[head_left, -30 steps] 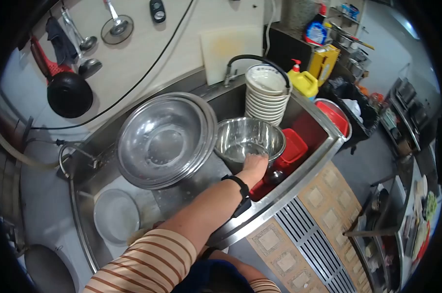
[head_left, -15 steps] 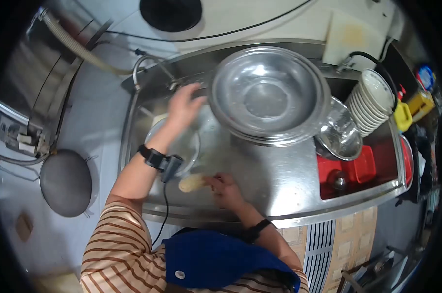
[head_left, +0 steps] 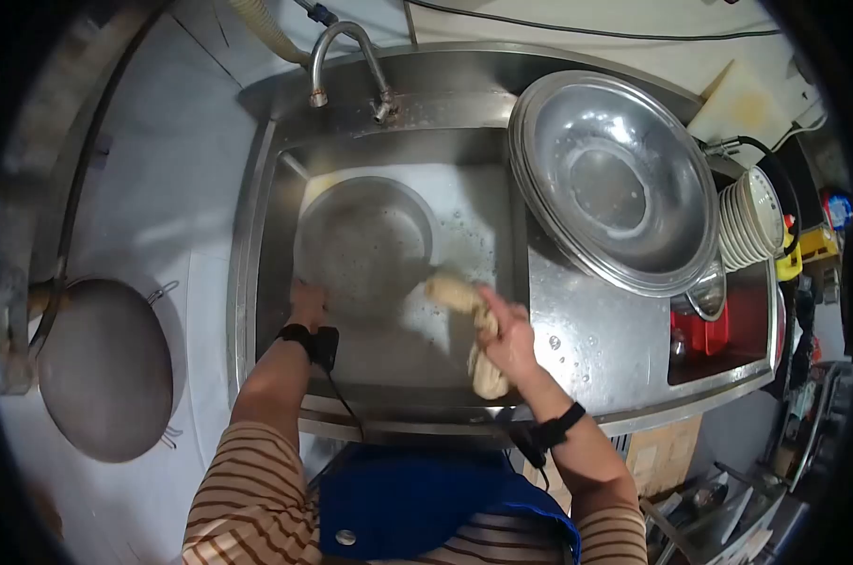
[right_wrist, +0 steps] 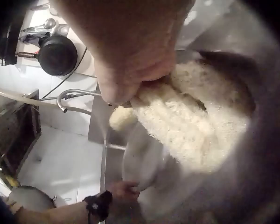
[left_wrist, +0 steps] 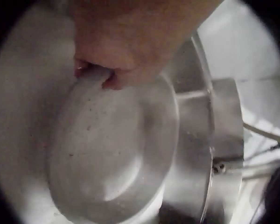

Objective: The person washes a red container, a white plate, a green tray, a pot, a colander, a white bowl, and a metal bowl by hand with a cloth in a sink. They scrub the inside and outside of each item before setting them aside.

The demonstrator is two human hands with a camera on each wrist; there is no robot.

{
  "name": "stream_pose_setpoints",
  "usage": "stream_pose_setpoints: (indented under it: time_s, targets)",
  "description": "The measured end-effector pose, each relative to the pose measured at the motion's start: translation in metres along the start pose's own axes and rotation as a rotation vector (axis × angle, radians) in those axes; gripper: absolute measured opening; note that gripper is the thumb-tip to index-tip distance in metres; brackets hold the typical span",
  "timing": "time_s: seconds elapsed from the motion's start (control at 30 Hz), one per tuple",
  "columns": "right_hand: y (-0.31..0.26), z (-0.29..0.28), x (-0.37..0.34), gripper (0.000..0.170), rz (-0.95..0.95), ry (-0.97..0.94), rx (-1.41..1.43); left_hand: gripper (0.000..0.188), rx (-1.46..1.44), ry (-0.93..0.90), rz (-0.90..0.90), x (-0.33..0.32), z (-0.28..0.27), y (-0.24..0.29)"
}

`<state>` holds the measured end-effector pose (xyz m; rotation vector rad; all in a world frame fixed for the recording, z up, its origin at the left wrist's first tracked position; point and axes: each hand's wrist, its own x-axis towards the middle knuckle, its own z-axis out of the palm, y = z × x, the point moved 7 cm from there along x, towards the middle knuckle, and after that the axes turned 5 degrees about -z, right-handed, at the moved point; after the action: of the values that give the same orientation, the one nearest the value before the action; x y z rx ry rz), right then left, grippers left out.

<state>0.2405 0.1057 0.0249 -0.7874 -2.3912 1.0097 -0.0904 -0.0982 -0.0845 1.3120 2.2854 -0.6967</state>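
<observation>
A wide, shallow grey metal basin (head_left: 365, 235) sits in the left sink compartment. At its near left edge, my left hand (head_left: 308, 306) grips the rim, thumb and fingers on either side of it in the left wrist view. To the right of the basin, my right hand (head_left: 511, 348) holds a pale yellow loofah (right_wrist: 177, 121), whose fibrous, folded body shows in the right wrist view. One end of the loofah points toward the basin and the other hangs below the hand.
Large stacked steel bowls (head_left: 610, 193) cover the sink's middle ledge. Behind the basin rises a curved faucet (head_left: 346, 33). White bowls (head_left: 754, 217) and red containers (head_left: 709, 330) occupy the right side; a dark wok (head_left: 106, 372) lies left of the sink.
My left hand left the small steel bowl at right, passed open over the basin, and now grips its rim. That bowl became tilted. My right hand moved with the loofah; the head view swung left.
</observation>
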Motion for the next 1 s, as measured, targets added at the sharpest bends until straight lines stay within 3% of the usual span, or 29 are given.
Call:
stream_pose_setpoints:
  time_s: [0.1, 0.17, 0.2, 0.27, 0.33, 0.4, 0.43, 0.5, 0.57, 0.63, 0.67, 0.7, 0.73, 0.77, 0.8, 0.9, 0.97, 1.0]
  targets:
    - [-0.011, 0.008, 0.046, 0.064, 0.189, 0.05, -0.142, 0.036, -1.133, 0.419, -0.055, -0.016, -0.038, -0.041]
    - [-0.028, 0.019, 0.075, 0.06, 0.318, -0.035, -0.12, 0.038, -1.947, 0.509, -0.026, -0.002, -0.068, -0.017]
    - [-0.027, 0.04, 0.087, 0.057, 0.382, -0.066, -0.131, 0.037, -1.325, 0.58, -0.224, -0.032, -0.118, 0.0]
    - [-0.046, 0.065, 0.101, 0.058, 0.402, -0.174, -0.121, 0.043, -1.193, 0.785, -0.058, -0.029, -0.13, 0.006]
    - [-0.066, 0.094, 0.095, 0.058, 0.324, -0.357, -0.243, 0.044, -1.233, 0.787, 0.047, -0.03, -0.14, 0.025]
    - [-0.056, 0.156, 0.072, 0.053, 0.29, -0.36, -0.172, 0.045, -1.272, 0.794, 0.105, -0.031, -0.15, 0.047]
    - [-0.042, 0.158, 0.07, 0.053, 0.283, -0.367, -0.17, 0.047, -1.268, 0.817, 0.142, -0.033, -0.159, 0.061]
    - [-0.037, 0.18, 0.045, 0.042, 0.142, -0.672, 0.125, 0.047, -1.233, 0.775, 0.192, -0.043, -0.178, 0.085]
    - [-0.024, 0.154, 0.031, 0.034, 0.437, -0.679, 0.431, 0.041, -1.105, 0.704, 0.214, -0.024, -0.182, 0.093]
    - [0.024, 0.17, 0.026, 0.03, 0.296, -0.592, 0.201, 0.034, -1.027, 0.655, 0.204, -0.002, -0.175, 0.086]
    - [0.035, 0.172, 0.025, 0.032, 0.04, -0.85, -0.242, 0.031, -1.059, 0.623, 0.203, 0.002, -0.177, 0.091]
    - [0.045, 0.164, 0.04, 0.033, 0.367, -0.765, -0.221, 0.03, -1.009, 0.537, 0.153, 0.0, -0.182, 0.097]
    - [0.06, 0.175, 0.031, 0.031, -0.151, -0.471, -0.347, 0.03, -0.963, 0.447, 0.108, -0.001, -0.186, 0.102]
    - [0.092, 0.172, 0.054, 0.027, 0.675, -0.465, -0.1, 0.03, -0.954, 0.437, 0.072, 0.004, -0.181, 0.103]
    - [0.143, 0.212, 0.045, 0.027, 1.039, -0.279, 0.056, 0.03, -0.967, 0.476, 0.123, 0.009, -0.178, 0.106]
    - [0.117, 0.21, 0.095, 0.028, 0.916, -0.331, -0.087, 0.03, -0.987, 0.466, 0.13, 0.02, -0.171, 0.101]
    - [0.08, 0.238, 0.126, 0.028, 0.287, -0.588, -0.284, 0.03, -0.987, 0.399, 0.107, 0.02, -0.166, 0.1]
    - [0.068, 0.244, 0.131, 0.028, 0.378, -0.28, 0.124, 0.03, -0.947, 0.356, 0.044, 0.016, -0.165, 0.1]
